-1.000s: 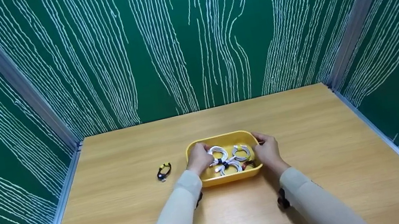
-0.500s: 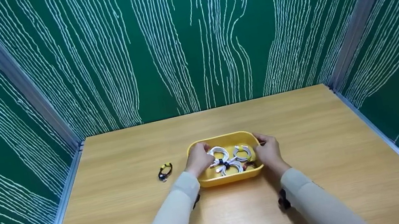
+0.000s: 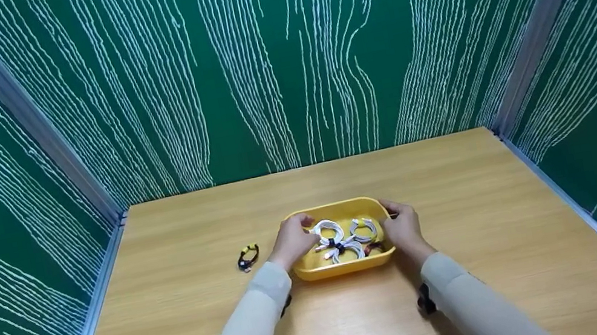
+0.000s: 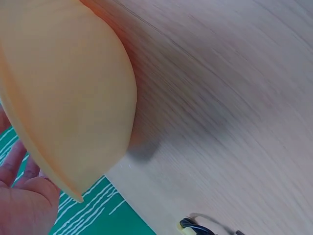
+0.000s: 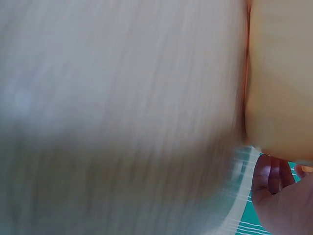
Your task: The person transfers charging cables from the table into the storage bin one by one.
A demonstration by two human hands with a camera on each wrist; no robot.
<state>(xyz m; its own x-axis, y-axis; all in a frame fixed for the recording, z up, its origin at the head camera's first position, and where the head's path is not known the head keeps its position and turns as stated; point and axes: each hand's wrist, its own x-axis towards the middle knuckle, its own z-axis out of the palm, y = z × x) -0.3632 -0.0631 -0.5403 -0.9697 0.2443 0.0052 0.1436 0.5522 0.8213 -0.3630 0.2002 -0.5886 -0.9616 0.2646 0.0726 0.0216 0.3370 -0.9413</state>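
A yellow plastic bin [image 3: 347,268] sits on the table with several coiled cables inside. Among them are a white coil at the upper left [image 3: 329,228], a white coil with yellow parts [image 3: 363,229] and a small dark reddish one [image 3: 373,248]. My right hand [image 3: 403,227] grips the bin's right rim, thumb inside and fingers outside. At the left rim, my left hand [image 3: 293,242] has its thumb and fingers spread apart, with nothing pinched; the left wrist view shows this hand [image 4: 27,208] beside the bin wall [image 4: 83,88].
A black coiled cable [image 3: 248,258] with a yellow tie lies on the wooden table [image 3: 193,333], left of the bin. Green walls [image 3: 248,158] with white wavy lines stand behind and at both sides, framed by grey posts [image 3: 524,54].
My left hand has drawn slightly leftward from inside the bin's left end, and its fingers have loosened. The bin and my right hand have barely shifted.
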